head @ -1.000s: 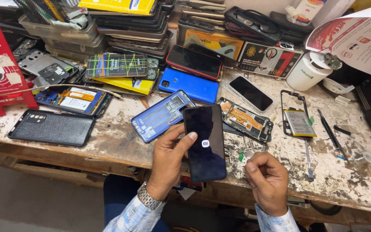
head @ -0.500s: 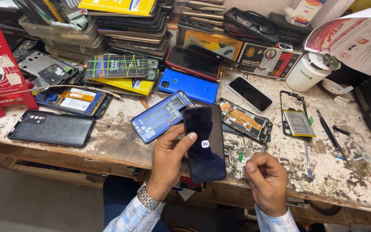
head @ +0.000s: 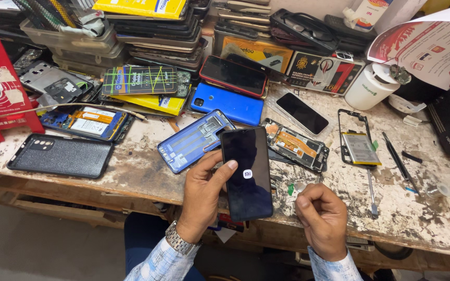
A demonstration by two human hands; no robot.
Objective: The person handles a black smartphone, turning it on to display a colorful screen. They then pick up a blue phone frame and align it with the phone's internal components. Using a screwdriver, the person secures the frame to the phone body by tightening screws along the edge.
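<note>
left hand: grips black phone at near bench edge, thumb on glass | right hand: loose fist, empty | change: none; small logo on the lit screen, same as before, booting unfinished

A worn wooden counter fills the view, its pale top scratched, stained and flaking. Its front edge is bare timber with a rail beneath. Below it on the left lies a dull grey floor. A strip of light wall shows at the top. The light is soft and even.
</note>
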